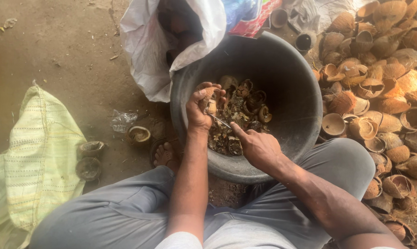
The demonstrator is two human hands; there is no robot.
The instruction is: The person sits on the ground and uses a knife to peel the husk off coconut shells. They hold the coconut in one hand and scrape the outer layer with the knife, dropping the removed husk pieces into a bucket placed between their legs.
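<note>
- Sitting at the bottom of the view are the person's knees in grey trousers (125, 216), spread to either side of a big dark tub (291, 115), with both bare forearms reaching forward between them.
- The right hand (259, 147) is closed around a thin metal blade (220, 121), index finger laid along it, the tip pointing up and left toward the other hand.
- The left hand (200, 107) has its fingers curled tight around a piece of coconut shell (209, 99), held over the tub's inner left side (the blade's tip meets this piece, or comes just beside it; which one is hard to tell).
- Beneath both hands, the bottom of the tub holds a heap of brown shell fragments and scraps (240, 115).
- A bare foot (164, 154) rests on the dirt floor against the tub's left wall.
- To the left of it lie a small shell half (138, 135), two flat round shell pieces (89, 159), a crumpled clear wrapper (121, 121) and a pale yellow woven sack (37, 157).
- To the right, a large pile of empty coconut shell halves (384, 92) runs up the whole edge of the view, touching the tub.
- Farthest off, a white plastic sack (148, 41) droops open over the tub's far left rim, dark shells showing inside it.
</note>
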